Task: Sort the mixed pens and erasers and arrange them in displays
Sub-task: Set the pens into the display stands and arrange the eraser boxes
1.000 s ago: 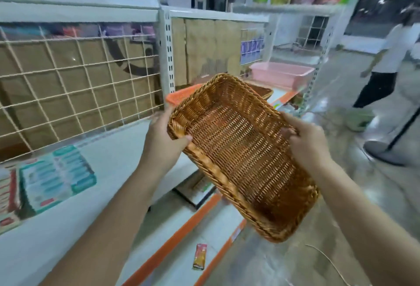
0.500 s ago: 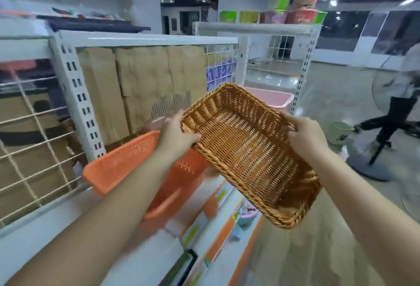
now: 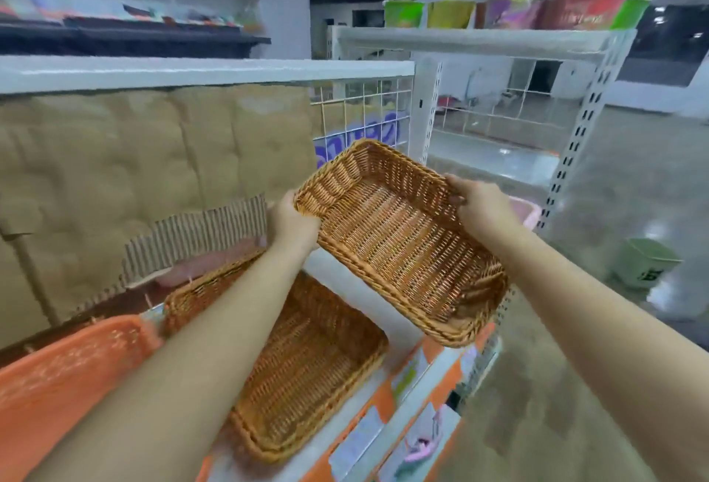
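White metal shelving unit [image 3: 192, 71]: orange perforated plastic tray [image 3: 65, 374] and empty rectangular brown wicker basket [image 3: 307, 359] are set on it | second empty wicker basket [image 3: 399, 247]: held tilted above the shelf, gripped at opposite rims by left hand [image 3: 291, 222] and right hand [image 3: 483, 205] | progress: pens, erasers unseen; sorting is judged not begun.

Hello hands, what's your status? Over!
Left hand and right hand hold the empty wicker basket, tilted, above the shelf. Second basket sits underneath, beside orange tray.
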